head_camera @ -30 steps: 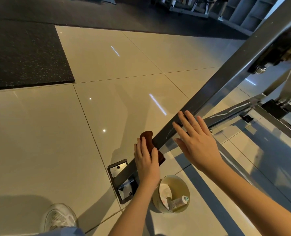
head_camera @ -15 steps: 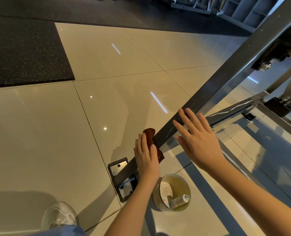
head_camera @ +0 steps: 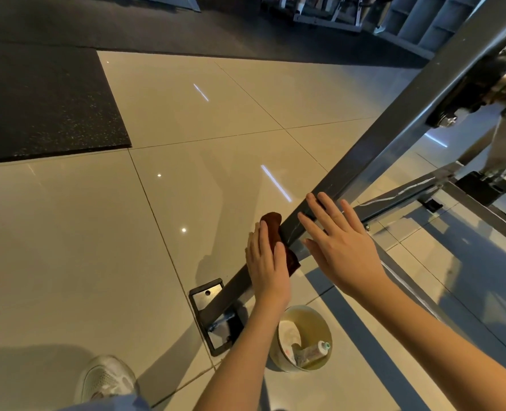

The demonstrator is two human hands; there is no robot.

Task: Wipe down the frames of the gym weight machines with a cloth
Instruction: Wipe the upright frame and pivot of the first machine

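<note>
A slanted dark steel frame bar (head_camera: 373, 149) of a weight machine runs from a floor plate (head_camera: 207, 295) up to the top right. My left hand (head_camera: 268, 262) presses a dark brown cloth (head_camera: 272, 223) flat against the lower part of the bar, fingers straight. Just above it, my right hand (head_camera: 340, 244) lies with spread straight fingers on the same bar. It holds nothing.
A pale round tub (head_camera: 317, 321) holding a tube and white items stands on the tiles by the bar's foot. My white shoe (head_camera: 106, 378) is at lower left. A black rubber mat (head_camera: 38, 105) lies at far left. More frame rails (head_camera: 465, 200) cross at right.
My left hand has slid the cloth slightly up along the bar. The right hand has stayed on the bar above it.
</note>
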